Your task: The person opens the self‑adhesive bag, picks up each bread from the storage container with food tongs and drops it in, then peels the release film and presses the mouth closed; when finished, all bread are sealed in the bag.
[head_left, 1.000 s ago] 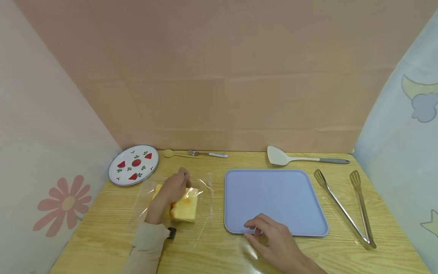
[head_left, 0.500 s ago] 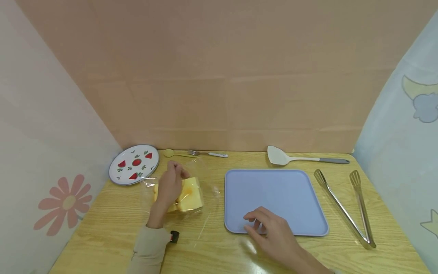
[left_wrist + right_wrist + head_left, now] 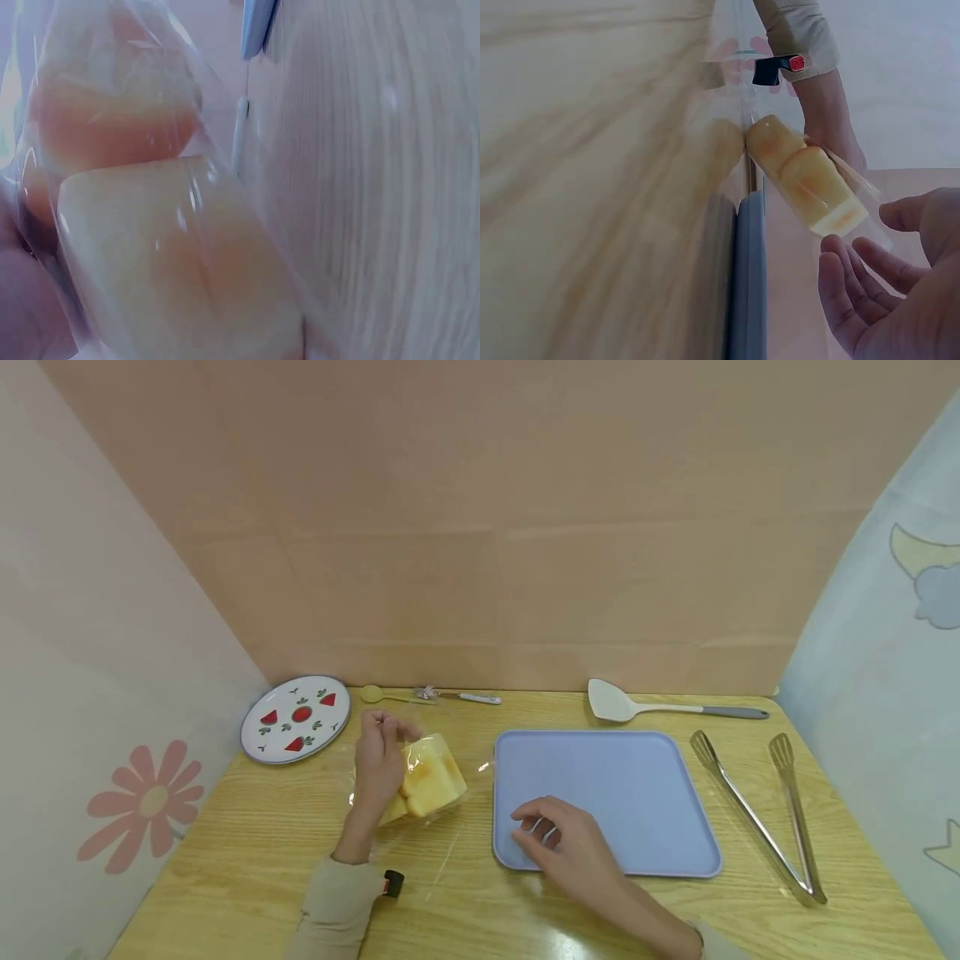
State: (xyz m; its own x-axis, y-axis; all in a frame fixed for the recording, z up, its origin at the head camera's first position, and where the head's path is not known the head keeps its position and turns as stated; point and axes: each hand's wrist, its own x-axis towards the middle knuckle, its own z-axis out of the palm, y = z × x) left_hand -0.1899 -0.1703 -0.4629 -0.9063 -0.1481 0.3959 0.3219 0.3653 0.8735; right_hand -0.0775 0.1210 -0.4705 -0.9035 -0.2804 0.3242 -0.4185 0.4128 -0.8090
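My left hand (image 3: 378, 768) pinches the top of a clear plastic bag with bread (image 3: 433, 781) in it, on the left side of the table. In the left wrist view two pieces of golden-topped bread (image 3: 180, 262) fill the frame under shiny film. The right wrist view has the bagged bread (image 3: 810, 187) tilted, its lower end at the table surface. My right hand (image 3: 566, 843) hovers over the front left of the blue tray (image 3: 622, 777), fingers loosely curved, holding nothing. Its fingertips overlap the bag's end in the right wrist view.
White plates with a watermelon pattern (image 3: 300, 739) stand at the back left. Along the back lie a yellow spoon (image 3: 371, 694), a fork (image 3: 480, 698) and a white spatula (image 3: 611, 702). Metal tongs (image 3: 757, 827) lie spread right of the tray.
My left hand has lifted the bagged bread, which has tilted and shifted slightly right and toward the back. My right hand has moved slightly left and up over the tray.
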